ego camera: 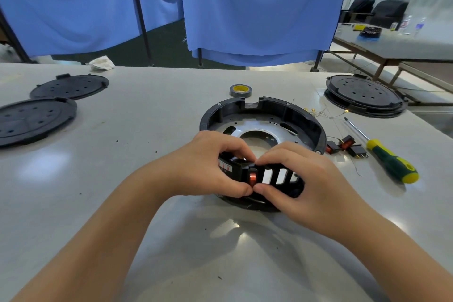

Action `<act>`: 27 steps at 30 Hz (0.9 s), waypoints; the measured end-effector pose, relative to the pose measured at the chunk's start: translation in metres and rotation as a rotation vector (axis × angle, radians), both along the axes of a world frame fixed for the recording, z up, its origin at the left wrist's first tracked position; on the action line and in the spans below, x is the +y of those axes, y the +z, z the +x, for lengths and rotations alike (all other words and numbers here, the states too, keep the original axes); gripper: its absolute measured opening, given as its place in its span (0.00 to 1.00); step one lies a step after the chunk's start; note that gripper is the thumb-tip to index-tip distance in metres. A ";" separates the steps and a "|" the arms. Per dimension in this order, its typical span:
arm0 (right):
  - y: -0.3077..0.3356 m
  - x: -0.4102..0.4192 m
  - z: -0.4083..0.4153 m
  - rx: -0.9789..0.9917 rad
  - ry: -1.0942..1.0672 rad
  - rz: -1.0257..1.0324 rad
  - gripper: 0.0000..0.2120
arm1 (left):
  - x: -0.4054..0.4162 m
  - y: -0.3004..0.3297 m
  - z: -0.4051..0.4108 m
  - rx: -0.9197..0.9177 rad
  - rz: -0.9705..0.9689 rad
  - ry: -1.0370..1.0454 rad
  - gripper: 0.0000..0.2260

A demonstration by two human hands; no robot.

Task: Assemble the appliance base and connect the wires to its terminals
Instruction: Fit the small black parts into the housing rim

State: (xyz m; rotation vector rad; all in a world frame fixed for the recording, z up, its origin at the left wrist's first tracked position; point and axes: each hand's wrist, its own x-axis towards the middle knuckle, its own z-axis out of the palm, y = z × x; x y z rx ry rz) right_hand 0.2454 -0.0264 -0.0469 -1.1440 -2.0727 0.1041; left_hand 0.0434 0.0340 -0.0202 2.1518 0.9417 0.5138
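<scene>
Evidently the job is sitting in its early stretch: the pale, glossy counter (pixel 122 154) is carrying a round black plastic base (pixel 289 110) lying open, its ribbed wall ringing a shiny metal plate with a central hole, and no cover is on it yet. Flat, perforated black discs (pixel 34 117) are waiting well apart to the side. At the base's near rim, the left hand (pixel 208 164) and right hand (pixel 301 174) are both pinching a slotted black panel (pixel 269 175), seemingly seating a red rocker switch (pixel 252 178) into it. Beside the base, a green-and-yellow screwdriver (pixel 389 159), spare switches (pixel 346 146) and thin loose wires (pixel 331 114) are lying unconnected, so wiring looks wholly ahead.
</scene>
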 end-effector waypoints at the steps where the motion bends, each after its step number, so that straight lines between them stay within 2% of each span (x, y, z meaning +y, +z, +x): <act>1: 0.000 0.000 -0.001 0.002 0.000 0.005 0.12 | 0.000 0.000 0.000 0.008 0.005 -0.006 0.14; 7: -0.002 -0.001 -0.003 -0.006 0.007 0.039 0.10 | -0.002 0.003 0.002 -0.005 -0.009 -0.009 0.14; 15: -0.007 -0.002 -0.009 0.087 0.025 0.088 0.06 | -0.001 0.002 0.001 -0.001 -0.028 0.010 0.16; 21: -0.009 -0.001 -0.008 0.020 0.034 0.141 0.05 | -0.002 0.001 0.002 -0.007 -0.026 0.035 0.20; 24: -0.006 0.000 -0.007 -0.006 0.027 0.110 0.06 | -0.002 0.001 0.002 -0.011 -0.027 0.030 0.20; 27: 0.002 0.001 -0.003 0.090 0.045 -0.017 0.08 | -0.002 0.001 0.002 -0.019 -0.045 0.028 0.18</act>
